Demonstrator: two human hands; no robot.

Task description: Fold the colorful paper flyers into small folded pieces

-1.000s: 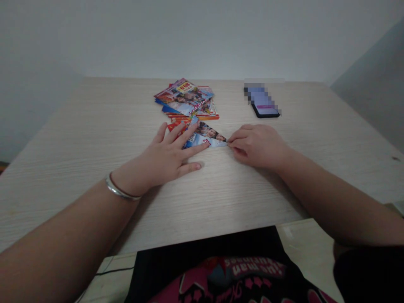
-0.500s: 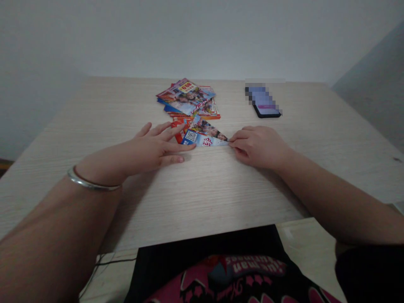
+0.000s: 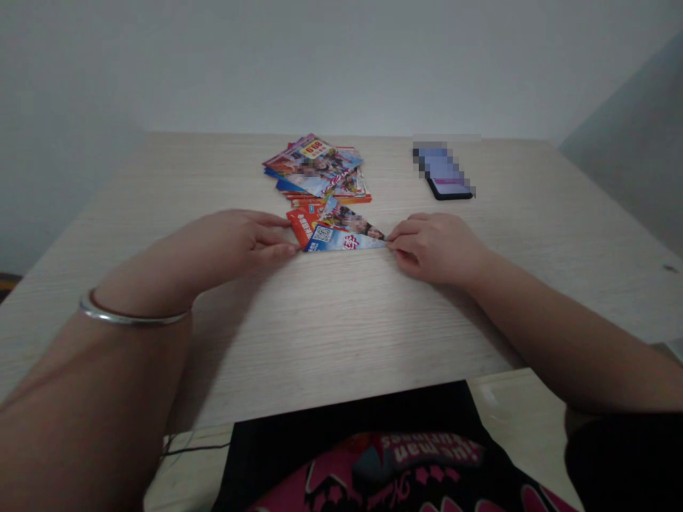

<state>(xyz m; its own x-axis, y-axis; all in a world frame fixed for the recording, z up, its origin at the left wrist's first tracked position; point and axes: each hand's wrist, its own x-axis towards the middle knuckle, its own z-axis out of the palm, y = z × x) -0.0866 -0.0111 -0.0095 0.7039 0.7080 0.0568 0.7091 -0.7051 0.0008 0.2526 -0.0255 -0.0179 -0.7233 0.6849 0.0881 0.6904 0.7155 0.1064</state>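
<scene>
A printed flyer (image 3: 346, 238) lies folded to a point on the table, its narrow tip toward the right. Red print and a QR code show on its wider left end. My right hand (image 3: 435, 245) pinches the tip between thumb and fingers. At the left end, my left hand (image 3: 240, 242) has its fingers drawn together, with fingertips and thumb closed on the flyer's left edge. Just behind the folded flyer sits a loose stack of colourful flyers (image 3: 314, 167), fanned unevenly.
A phone (image 3: 451, 178) with a lit screen lies at the back right of the pale wooden table (image 3: 341, 320). The wall (image 3: 341, 64) rises behind the table's far edge. A thin dark cable (image 3: 197, 448) runs near the front left.
My left hand has slid left off the folded flyer's face to its left edge, and its spread fingers have come together. My right hand keeps its pinch on the tip.
</scene>
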